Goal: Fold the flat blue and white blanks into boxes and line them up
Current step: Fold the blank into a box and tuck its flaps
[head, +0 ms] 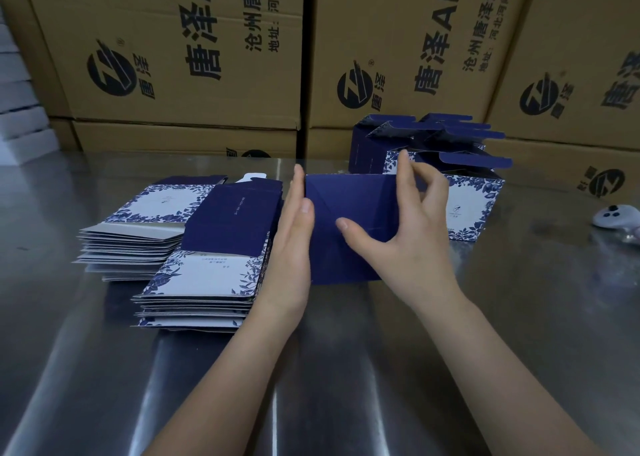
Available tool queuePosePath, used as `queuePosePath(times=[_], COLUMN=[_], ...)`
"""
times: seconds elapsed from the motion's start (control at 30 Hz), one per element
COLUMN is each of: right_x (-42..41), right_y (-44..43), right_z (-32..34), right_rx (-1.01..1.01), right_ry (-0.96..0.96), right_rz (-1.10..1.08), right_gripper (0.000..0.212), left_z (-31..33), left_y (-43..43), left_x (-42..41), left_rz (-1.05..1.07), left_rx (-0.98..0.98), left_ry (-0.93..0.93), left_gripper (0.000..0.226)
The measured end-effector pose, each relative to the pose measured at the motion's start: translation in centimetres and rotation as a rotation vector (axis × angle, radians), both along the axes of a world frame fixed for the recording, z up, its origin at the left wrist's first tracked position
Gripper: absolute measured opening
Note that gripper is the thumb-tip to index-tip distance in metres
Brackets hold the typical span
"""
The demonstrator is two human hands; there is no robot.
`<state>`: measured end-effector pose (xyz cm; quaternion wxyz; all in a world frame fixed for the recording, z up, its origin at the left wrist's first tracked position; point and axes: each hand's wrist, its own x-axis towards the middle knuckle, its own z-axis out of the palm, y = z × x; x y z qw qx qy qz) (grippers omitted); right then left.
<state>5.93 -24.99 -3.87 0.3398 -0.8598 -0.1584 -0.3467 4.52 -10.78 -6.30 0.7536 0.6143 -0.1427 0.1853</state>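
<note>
Navy box (349, 206) held, blank stacks (207, 275) left, folded boxes (474, 199) behind, controller (614, 216) right

I see a reflective steel table (104, 369) filling the foreground. Brown cartons (173, 57) are stacked along its far edge, black logo and Chinese print on each. White controller (614, 216) lies on the table, far right. White stacked items (20, 123) far left, too blurred to identify.

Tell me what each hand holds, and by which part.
Both are on the blue box: the left hand presses flat against its left side, and the right hand pinches its upper right edge.
</note>
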Motion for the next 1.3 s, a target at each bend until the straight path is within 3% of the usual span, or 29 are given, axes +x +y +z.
queuePosePath(times=[0.23, 0.37, 0.6, 0.73, 0.8, 0.9, 0.97, 1.07, 1.17, 1.3], right_x=[-0.7, -0.1, 1.3, 2.4, 2.7, 2.7, 2.6, 2.8, 3.1, 3.6], right_y=[1.0, 0.4, -1.2, -2.1, -2.4, -2.3, -2.2, -1.8, -1.5, -1.8], right_z=[0.0, 0.0, -0.5, -0.6, -0.7, -1.2, -1.5, -2.0, -2.7, -2.3], right_rx=[-0.067, 0.053, 0.625, 1.175, 1.354, 1.47, 1.56, 1.615, 1.571, 1.389], right_ry=[0.023, 0.023, 0.072, 0.271, 0.394, 0.559, 0.609, 0.701, 0.777, 0.816], right_rz=[-0.151, -0.14, 0.033, 0.294, 0.474, 0.71, 0.859, 0.952, 0.938, 0.647], right_gripper=[0.103, 0.093, 0.071, 0.069, 0.063, 0.037, 0.037, 0.044, 0.04, 0.03], left_z=[0.1, 0.2, -0.4, -0.5, -0.5, -0.4, -0.2, 0.1, 0.3, 0.3], left_y=[-0.3, -0.4, -0.8, -0.1, 0.1, -0.1, -0.3, 0.0, 0.0, 0.3], left_x=[-0.3, -0.4, -0.1, 0.4, 0.6, 0.6, 0.5, 0.4, 0.3, 0.6], left_rz=[-0.156, -0.189, 0.089, 0.259, 0.255, 0.149, 0.055, -0.094, -0.144, -0.048], left_rx=[-0.029, -0.007, -0.028, -0.119, -0.177, -0.271, -0.355, -0.445, -0.479, -0.47], left_ry=[0.021, 0.007, 0.002, 0.096, 0.162, 0.246, 0.266, 0.247, 0.208, 0.145], left_gripper=[0.054, 0.051, 0.028, 0.031, 0.036, 0.046, 0.053, 0.064, 0.061, 0.035])
